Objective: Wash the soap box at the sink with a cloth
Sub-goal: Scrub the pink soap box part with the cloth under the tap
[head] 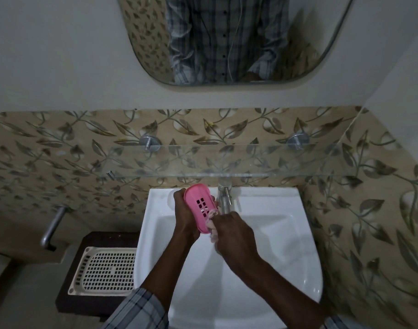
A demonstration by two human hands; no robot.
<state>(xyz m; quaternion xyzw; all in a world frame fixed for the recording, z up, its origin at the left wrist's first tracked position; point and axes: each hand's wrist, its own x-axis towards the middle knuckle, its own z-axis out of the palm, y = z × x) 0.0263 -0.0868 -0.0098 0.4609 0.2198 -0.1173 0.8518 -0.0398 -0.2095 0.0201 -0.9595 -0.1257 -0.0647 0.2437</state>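
Soap box (198, 206) within left fingers (178, 195), cloth (211, 225) at its lower end

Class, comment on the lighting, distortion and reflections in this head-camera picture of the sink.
Head view: dim, flat light, with the white sink brightest; the wide lens bows the glass shelf; the mirror reflects a checked shirt; the pink soap box in the left hand looks sharp.
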